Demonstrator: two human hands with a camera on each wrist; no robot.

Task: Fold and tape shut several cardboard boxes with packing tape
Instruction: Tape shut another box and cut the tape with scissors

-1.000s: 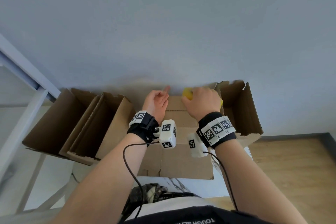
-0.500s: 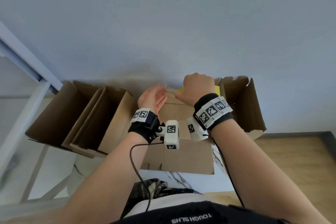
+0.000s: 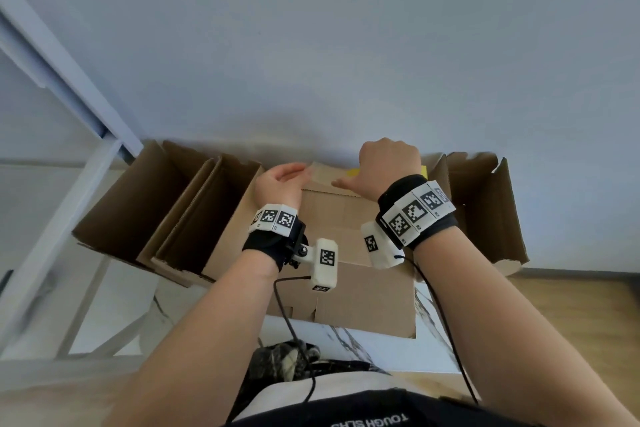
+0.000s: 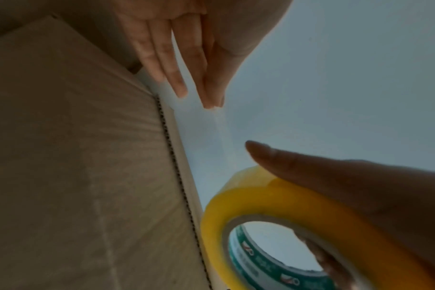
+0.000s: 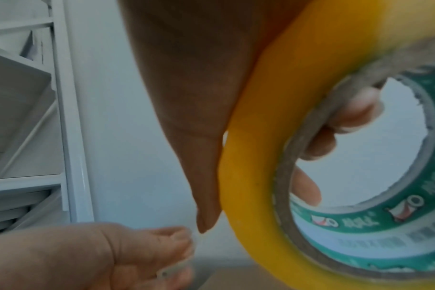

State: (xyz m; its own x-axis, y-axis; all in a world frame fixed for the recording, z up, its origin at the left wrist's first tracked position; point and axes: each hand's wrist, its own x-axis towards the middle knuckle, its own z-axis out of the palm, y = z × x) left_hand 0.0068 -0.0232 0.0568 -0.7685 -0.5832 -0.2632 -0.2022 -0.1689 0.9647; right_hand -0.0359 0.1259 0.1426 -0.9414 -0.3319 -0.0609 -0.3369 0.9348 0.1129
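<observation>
A closed cardboard box (image 3: 349, 229) lies in front of me on the table. Above its far edge my right hand (image 3: 388, 163) grips a yellow packing tape roll (image 4: 261, 206), with the fingers (image 5: 355, 109) through the core and the thumb (image 4: 311, 166) on the rim. Only slivers of the roll (image 3: 423, 170) show in the head view. My left hand (image 3: 298, 172) is held on edge just left of it, its thumb and fingers (image 4: 186, 58) pinching the free end of a clear tape strip (image 4: 224, 137) that runs down to the roll. The box's corrugated edge (image 4: 171, 166) is close beside the strip.
Two open boxes (image 3: 156, 204) (image 3: 214, 218) lie on their sides to the left and another open box (image 3: 485, 211) to the right. A plain wall (image 3: 346, 45) stands right behind them. A white shelf frame (image 3: 69, 80) is at the far left, and wood floor (image 3: 571, 305) at the right.
My right hand has lifted the roll up off the box top. My left hand has left the box surface, turned on edge and now pinches the tape end.
</observation>
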